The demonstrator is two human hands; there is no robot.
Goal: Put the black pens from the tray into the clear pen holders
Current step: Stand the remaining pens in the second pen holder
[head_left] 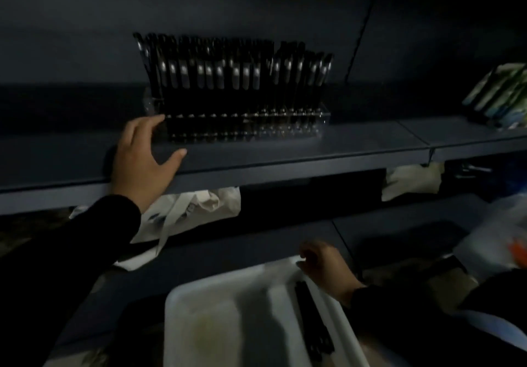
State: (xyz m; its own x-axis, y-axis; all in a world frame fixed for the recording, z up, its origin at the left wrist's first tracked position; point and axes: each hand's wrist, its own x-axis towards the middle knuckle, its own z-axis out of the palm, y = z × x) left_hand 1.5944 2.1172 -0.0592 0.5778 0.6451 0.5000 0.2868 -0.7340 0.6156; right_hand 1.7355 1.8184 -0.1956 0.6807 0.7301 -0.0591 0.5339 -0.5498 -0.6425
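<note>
Fingers of the left hand (145, 155) were spread and relaxed, grasping nothing, their tips touching the left end of the clear plastic pen holder (239, 124) on the dark blue shelf (313, 150). That holder stood nearly full of upright black pens (228, 73), so by my judgement most of the task was done. Nearer and to the right, the white plastic tray (228, 324) held only a few remaining black pens (312, 315) along its right side. At the tray's far right corner the right hand (325, 267) was curled; whether it pinched a pen or the rim, I cannot tell.
</note>
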